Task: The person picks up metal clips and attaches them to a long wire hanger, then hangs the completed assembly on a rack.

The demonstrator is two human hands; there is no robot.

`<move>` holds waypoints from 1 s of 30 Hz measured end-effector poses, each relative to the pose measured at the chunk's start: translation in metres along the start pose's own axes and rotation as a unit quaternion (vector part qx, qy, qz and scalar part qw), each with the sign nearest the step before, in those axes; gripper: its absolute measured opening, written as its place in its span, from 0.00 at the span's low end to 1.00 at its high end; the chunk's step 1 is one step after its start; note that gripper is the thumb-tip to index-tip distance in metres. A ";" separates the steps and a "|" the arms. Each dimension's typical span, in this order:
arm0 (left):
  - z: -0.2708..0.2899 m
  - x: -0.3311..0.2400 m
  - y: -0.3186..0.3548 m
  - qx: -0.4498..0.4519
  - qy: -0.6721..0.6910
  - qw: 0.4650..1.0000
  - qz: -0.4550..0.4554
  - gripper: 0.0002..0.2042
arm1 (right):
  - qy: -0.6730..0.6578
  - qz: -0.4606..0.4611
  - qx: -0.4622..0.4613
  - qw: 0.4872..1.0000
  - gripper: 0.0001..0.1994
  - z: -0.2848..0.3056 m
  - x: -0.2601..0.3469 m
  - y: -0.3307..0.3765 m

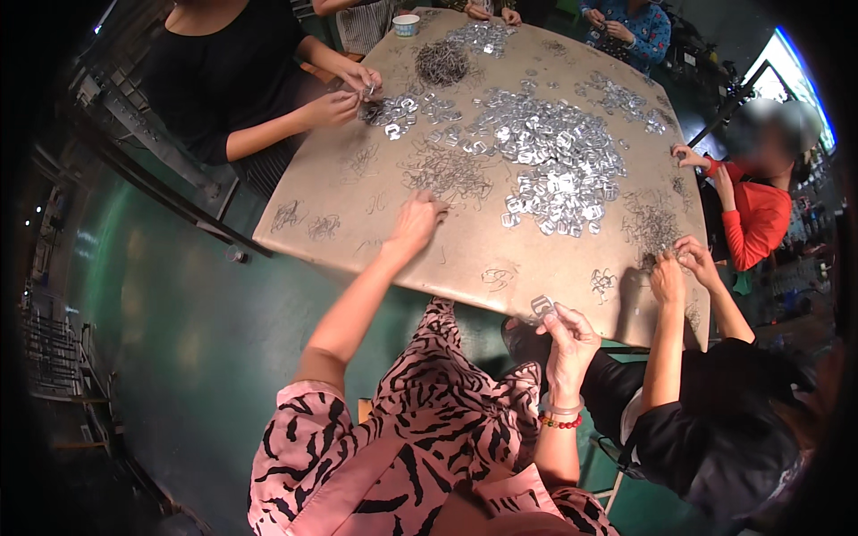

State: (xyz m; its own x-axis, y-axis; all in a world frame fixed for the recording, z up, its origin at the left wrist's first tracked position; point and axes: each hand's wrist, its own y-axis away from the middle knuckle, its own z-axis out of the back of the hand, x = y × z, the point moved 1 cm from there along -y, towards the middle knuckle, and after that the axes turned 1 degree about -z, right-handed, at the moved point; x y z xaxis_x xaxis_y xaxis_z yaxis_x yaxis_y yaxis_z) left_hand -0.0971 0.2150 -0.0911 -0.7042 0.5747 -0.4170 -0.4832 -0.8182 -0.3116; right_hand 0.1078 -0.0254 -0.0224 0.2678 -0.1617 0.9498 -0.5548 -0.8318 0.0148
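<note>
**Two hands, one silver metal plate, and sorted metal pieces at a tan table**

One right hand (570,343) and one left hand (420,223) work at the table (349,241), the landmark for all places here. The right hand pinches one silver metal plate (542,305) between thumb and fingers at the table's near edge. The left hand, fingers curled downward, rests over the table's left half, beside one broad scatter of bent wires (444,170); whether it grips a wire cannot be told.

Counts: one large heap of plates (563,161), too many to number, right of the table's centre; one dense wire mound (441,62) toward the far edge; two small wire clusters (308,221) near the left corner; two more clusters (550,281) along the near edge; one paper cup (406,26) at the far left corner. At least five co-workers (223,80) sit or stand around the table.

Tan surface shows between the left hand and the near edge, and leftward to the corner clusters. The near edge passes just beside the right hand.

The held plate is flat, shiny and round-cornered, with a cut-out opening.
</note>
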 end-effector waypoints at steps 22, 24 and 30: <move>0.025 -0.204 0.087 0.029 0.380 0.916 -0.124 0.05 | 0.064 0.014 -0.052 0.996 0.08 0.022 -0.009 0.019; 0.023 -0.203 0.085 0.004 0.348 0.928 -0.131 0.05 | 0.060 0.017 -0.063 0.996 0.09 0.021 -0.009 0.019; 0.006 -0.205 0.078 -0.020 0.355 0.923 -0.151 0.04 | 0.112 0.059 -0.051 0.991 0.07 0.019 -0.006 0.023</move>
State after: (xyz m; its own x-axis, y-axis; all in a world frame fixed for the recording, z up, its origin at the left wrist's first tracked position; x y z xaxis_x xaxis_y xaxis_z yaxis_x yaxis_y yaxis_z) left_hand 0.0063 0.0338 -0.0249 -0.0162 0.6553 -0.7552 -0.5713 -0.6260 -0.5308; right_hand 0.1085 -0.0537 -0.0335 0.0212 -0.1224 0.9923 -0.6509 -0.7550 -0.0792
